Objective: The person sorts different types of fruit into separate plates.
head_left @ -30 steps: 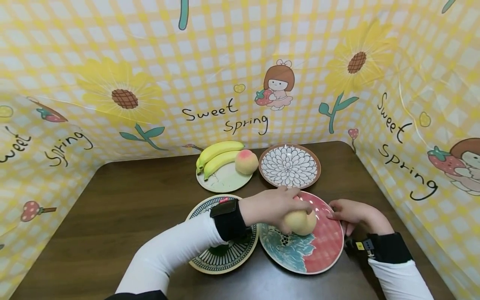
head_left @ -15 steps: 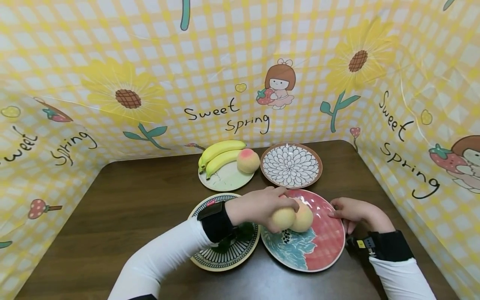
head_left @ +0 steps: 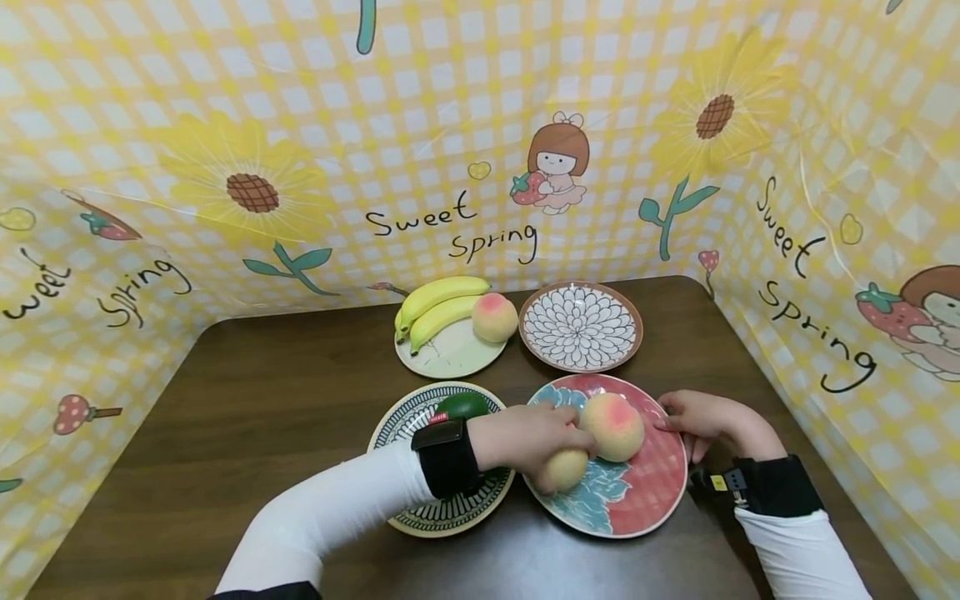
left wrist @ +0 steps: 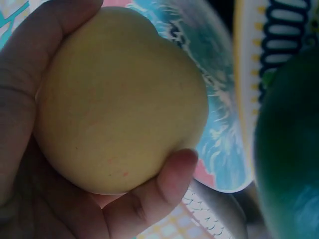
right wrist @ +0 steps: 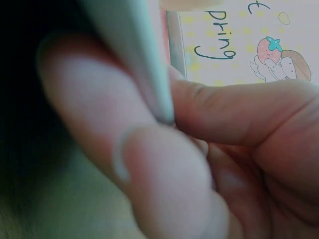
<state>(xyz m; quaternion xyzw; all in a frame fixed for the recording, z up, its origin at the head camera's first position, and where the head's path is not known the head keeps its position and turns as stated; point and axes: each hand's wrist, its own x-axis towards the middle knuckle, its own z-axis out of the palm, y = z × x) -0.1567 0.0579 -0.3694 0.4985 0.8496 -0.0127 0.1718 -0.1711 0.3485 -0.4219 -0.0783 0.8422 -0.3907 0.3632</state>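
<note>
In the head view my left hand (head_left: 528,442) grips a peach (head_left: 567,471) low over the left half of the red and blue plate (head_left: 652,492). The left wrist view shows the fingers and thumb curled round this pale yellow fruit. Whether the held peach touches the plate I cannot tell. A second peach (head_left: 613,427), pink on top, sits on the same plate just right of the left hand. My right hand (head_left: 708,421) pinches the plate's right rim (right wrist: 154,84), thumb above and fingers beneath, as the right wrist view shows.
A dark green smooth fruit (head_left: 462,406) lies on the patterned plate (head_left: 420,527), partly covered by the left forearm. Behind stand a pale plate (head_left: 450,358) with bananas (head_left: 446,312) and a peach (head_left: 495,317), and a brown-rimmed flower-pattern plate (head_left: 581,327). Checked cloth (head_left: 337,150) walls the table.
My left hand has moved left and toward me with its peach, away from the other peach, which now shows fully. The right hand keeps its hold on the plate rim.
</note>
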